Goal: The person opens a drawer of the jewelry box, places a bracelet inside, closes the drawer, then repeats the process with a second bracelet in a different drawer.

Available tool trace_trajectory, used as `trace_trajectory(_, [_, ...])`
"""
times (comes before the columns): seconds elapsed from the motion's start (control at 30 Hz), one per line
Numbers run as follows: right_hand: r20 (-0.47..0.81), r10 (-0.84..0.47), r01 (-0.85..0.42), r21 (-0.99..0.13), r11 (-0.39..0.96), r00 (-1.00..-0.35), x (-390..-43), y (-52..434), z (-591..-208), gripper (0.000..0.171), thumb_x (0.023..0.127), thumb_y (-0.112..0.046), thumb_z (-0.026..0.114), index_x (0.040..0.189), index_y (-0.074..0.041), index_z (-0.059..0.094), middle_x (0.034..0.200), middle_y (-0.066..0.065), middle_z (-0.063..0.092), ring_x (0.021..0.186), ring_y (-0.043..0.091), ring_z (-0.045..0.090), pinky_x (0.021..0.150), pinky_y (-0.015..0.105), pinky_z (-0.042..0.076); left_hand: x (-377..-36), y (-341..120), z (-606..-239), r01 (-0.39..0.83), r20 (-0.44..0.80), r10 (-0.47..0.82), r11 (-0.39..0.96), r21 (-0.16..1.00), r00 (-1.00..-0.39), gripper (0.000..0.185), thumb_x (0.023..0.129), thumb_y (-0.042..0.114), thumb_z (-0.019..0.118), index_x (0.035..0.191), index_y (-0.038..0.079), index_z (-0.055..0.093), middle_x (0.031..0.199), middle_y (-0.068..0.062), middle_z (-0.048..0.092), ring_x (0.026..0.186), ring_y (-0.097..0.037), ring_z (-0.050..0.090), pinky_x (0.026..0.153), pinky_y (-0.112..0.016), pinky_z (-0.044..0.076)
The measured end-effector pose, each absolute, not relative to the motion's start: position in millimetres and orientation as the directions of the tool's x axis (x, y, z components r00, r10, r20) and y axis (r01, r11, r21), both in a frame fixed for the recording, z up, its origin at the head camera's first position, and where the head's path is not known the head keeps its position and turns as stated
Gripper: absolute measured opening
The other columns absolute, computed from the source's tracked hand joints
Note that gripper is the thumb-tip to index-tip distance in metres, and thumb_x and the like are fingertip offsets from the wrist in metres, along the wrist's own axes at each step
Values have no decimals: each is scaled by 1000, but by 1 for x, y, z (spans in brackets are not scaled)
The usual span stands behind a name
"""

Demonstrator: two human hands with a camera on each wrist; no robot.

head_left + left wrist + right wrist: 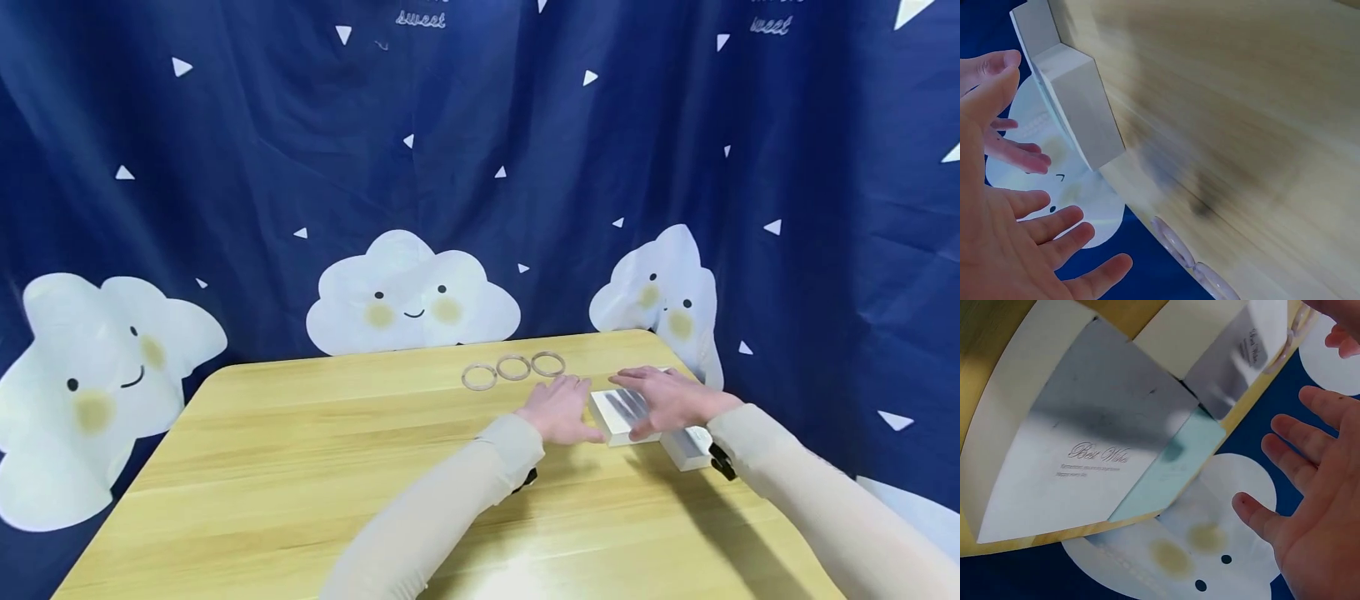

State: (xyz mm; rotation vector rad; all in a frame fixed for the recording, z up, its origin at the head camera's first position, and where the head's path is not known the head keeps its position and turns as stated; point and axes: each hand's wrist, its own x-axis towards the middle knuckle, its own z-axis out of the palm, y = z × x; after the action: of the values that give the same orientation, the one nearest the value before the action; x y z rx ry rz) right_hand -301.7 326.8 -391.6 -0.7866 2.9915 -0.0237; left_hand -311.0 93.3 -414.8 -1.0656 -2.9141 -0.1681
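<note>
White boxes with grey-and-white tops stand near the table's right edge, one box [611, 417] beside another box [684, 450]. "Best Wishes" is printed on the larger-looking box top [1100, 425] in the right wrist view. A pale green flat surface [1172, 465] lies along it; whether it is a separate box I cannot tell. My right hand [670, 400] is held above the boxes, fingers spread and holding nothing. At the left side of the nearer box is my left hand [555, 411], palm toward it, fingers extended and gripping nothing; contact is not clear.
Three thin pinkish bangles lie in a row toward the table's back edge: a left bangle [478, 388], a middle bangle [513, 379] and a right bangle [548, 374]. A dark blue curtain [450, 192] with clouds hangs behind the wooden table [300, 467].
</note>
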Motion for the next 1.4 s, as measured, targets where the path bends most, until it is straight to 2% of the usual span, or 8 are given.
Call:
trace_trajectory(0.27, [-83, -449, -445, -59, 893, -890, -307, 334, -396, 102, 64, -41, 90, 152, -13, 45, 153, 16, 47, 139, 43, 43, 106, 72, 33, -316, 110, -424, 620, 47, 618, 781, 71, -785, 92, 79, 74, 66, 150, 19, 43, 139, 3, 55, 130, -14, 49, 102, -43, 47])
trace_trajectory(0.47, [-111, -435, -430, -63, 901, -894, -311, 334, -402, 105, 61, -37, 92, 152, -14, 45, 151, 15, 50, 137, 41, 46, 104, 71, 36, -319, 124, -428, 598, 17, 599, 797, 82, -801, 92, 78, 76, 66, 149, 22, 43, 140, 5, 55, 133, -13, 48, 104, -42, 45])
trace_trajectory(0.77, [-133, -422, -420, -45, 906, -897, -314, 329, -405, 106, 60, -30, 91, 153, -14, 43, 145, 17, 55, 133, 39, 50, 101, 69, 39, -324, 134, -440, 577, -6, 579, 813, 83, -815, 90, 78, 71, 71, 148, 22, 45, 137, 7, 58, 128, -13, 52, 99, -40, 48])
trace_trajectory(1.13, [-114, -415, -415, -31, 909, -902, -315, 330, -407, 103, 60, -32, 90, 152, -12, 45, 144, 16, 57, 133, 41, 49, 101, 71, 38, -326, 138, -443, 571, -7, 573, 817, 82, -820, 83, 82, 68, 68, 147, 22, 47, 137, 6, 58, 127, -14, 52, 99, -39, 48])
trace_trajectory(1.4, [-90, -442, -444, -2, 896, -892, -318, 330, -409, 100, 60, -35, 89, 149, -12, 49, 141, 12, 60, 129, 35, 52, 99, 65, 42, -327, 136, -445, 571, 17, 572, 816, 83, -820, 78, 82, 67, 70, 143, 22, 50, 134, 6, 59, 126, -13, 52, 103, -39, 45])
